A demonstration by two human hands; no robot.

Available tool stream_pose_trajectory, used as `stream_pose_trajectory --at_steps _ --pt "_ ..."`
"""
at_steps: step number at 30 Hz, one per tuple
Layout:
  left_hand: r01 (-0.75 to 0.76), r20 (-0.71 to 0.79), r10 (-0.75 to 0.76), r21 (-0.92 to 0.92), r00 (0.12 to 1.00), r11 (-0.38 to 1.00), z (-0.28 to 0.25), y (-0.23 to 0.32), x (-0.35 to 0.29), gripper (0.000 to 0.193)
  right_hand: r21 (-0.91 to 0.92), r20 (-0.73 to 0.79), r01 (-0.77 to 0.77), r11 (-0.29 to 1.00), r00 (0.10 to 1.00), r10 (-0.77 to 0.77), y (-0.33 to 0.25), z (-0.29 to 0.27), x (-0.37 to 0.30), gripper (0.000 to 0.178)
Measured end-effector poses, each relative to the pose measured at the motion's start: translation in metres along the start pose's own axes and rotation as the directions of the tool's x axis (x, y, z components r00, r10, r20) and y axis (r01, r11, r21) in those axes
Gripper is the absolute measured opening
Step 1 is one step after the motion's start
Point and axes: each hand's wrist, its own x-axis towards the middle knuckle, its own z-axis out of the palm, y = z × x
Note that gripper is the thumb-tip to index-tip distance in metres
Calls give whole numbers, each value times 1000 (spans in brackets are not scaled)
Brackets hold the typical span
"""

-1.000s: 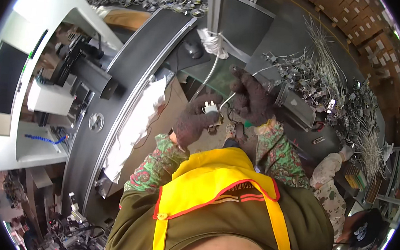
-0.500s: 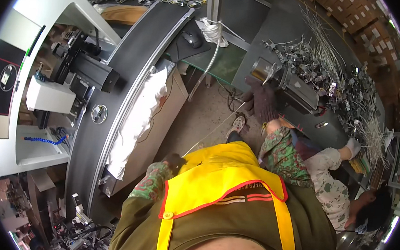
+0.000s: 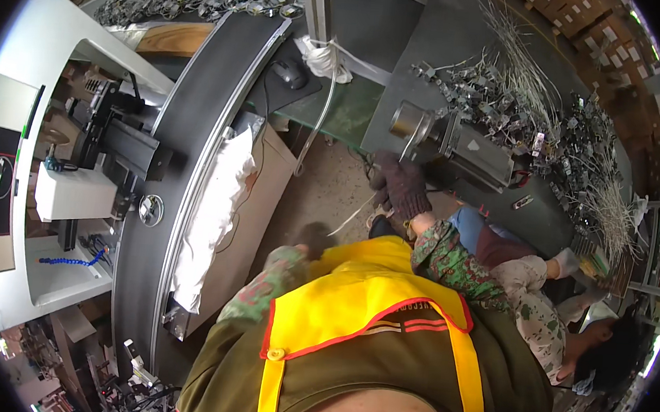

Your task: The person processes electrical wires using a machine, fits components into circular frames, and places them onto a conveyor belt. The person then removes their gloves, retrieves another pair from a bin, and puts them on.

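My right hand [image 3: 404,185], in a dark knitted glove, is closed at the edge of the dark table beside a motor-driven machine [image 3: 474,149] with a shiny metal cylinder [image 3: 412,121]. A thin pale cable [image 3: 354,215] runs from it down to my left hand [image 3: 315,238]. That hand, dark-gloved too, is close to the yellow apron [image 3: 363,274] in front of my body. Motion smears its fingers, but the cable ends at them and hangs in the air between both hands.
Heaps of cables with metal connectors [image 3: 501,103] cover the right table. A co-worker [image 3: 529,287] sits close at my right. On the left, a curved conveyor [image 3: 139,268] carries one coiled cable [image 3: 151,210] past a white inspection machine [image 3: 75,194]. A metal post [image 3: 314,7] stands ahead.
My left hand has moved a little up and right, closer to the right hand, and the cable span between them is shorter. The whole view has shifted slightly.
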Motion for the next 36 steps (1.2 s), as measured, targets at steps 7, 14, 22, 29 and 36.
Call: stream_pose_trajectory --at_steps 7,14,22,29,36 --pt "-808 -64 894 402 444 431 21 237 112 43 -921 367 365 136 930 -5 -95 -47 -25 29" --pt "-460 -327 402 -125 855 879 69 138 279 43 -676 247 607 418 721 -648 -121 -32 12 51" --pt "-974 200 973 214 115 71 -45 181 35 53 -665 526 742 87 547 -651 -98 -3 49 63" --pt "-800 -18 821 -241 570 550 -55 178 -121 40 -286 422 897 337 433 -796 -101 31 10 58" --pt "-454 -198 434 -628 879 632 -31 145 -119 33 57 304 593 803 756 -580 -23 20 11 45"
